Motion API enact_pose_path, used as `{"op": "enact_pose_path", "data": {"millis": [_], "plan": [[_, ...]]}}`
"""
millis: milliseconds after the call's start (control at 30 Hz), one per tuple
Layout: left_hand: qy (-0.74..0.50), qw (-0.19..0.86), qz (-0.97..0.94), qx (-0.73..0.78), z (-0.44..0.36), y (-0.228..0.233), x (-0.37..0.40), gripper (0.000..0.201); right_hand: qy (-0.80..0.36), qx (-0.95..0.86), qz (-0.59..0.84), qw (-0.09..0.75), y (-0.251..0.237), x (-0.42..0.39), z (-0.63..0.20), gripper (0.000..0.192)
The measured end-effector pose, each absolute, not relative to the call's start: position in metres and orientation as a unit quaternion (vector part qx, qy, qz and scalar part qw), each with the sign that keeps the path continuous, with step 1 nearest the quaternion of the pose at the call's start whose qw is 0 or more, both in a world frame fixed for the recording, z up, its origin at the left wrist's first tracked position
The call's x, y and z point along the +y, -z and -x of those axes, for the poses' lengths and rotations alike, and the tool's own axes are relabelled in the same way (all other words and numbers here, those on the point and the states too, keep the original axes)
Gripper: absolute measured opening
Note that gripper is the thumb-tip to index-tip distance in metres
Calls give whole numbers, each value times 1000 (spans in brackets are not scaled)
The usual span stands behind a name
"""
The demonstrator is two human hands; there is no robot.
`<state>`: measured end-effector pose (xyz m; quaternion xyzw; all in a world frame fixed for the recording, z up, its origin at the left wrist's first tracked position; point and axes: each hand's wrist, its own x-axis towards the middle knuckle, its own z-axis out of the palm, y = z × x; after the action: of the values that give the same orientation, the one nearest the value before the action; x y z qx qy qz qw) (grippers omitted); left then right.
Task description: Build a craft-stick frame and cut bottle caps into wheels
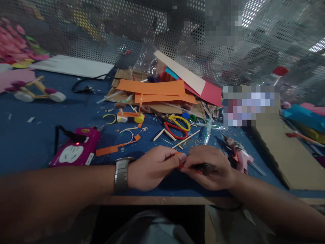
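At lower centre, the left hand (152, 170) pinches an orange piece (177, 154); the right hand (210, 162) grips an unclear dark object (206, 168). This seems fine 2-handed work; the next move wants steadiness.

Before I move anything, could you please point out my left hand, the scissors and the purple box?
Left hand (151, 170): head view, on the back of the hand.
Scissors (181, 138): head view, on the red handle loop.
Purple box (89, 147): head view, on its purple casing.
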<state>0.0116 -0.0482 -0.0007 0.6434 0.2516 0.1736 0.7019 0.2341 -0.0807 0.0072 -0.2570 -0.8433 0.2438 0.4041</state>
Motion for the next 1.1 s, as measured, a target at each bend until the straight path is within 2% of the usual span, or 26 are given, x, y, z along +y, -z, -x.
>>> {"op": "enact_pose_path", "data": {"millis": [133,267,433,533,733,867,1100], "plan": [[-193,735,-598,257,-13,3,-49,70,-292,-795,332,415,-4,-84,-233,11],[-244,784,-502,270,-15,3,-49,64,-344,-741,403,413,-2,-85,-234,15],[-299,786,-448,303,-16,5,-45,57,-559,-649,347,382,-2,-85,-235,32],[-321,789,-423,309,-16,8,-43,56,-614,-620,320,368,-2,-85,-234,35],[-341,779,-385,359,-15,7,-48,55,-763,-518,304,237,1,-86,-235,38],[-346,772,-386,369,-14,8,-50,57,-799,-480,302,199,3,-85,-237,42],[-359,767,-408,342,-14,11,-48,63,-804,-457,312,216,2,-84,-237,41]]}}
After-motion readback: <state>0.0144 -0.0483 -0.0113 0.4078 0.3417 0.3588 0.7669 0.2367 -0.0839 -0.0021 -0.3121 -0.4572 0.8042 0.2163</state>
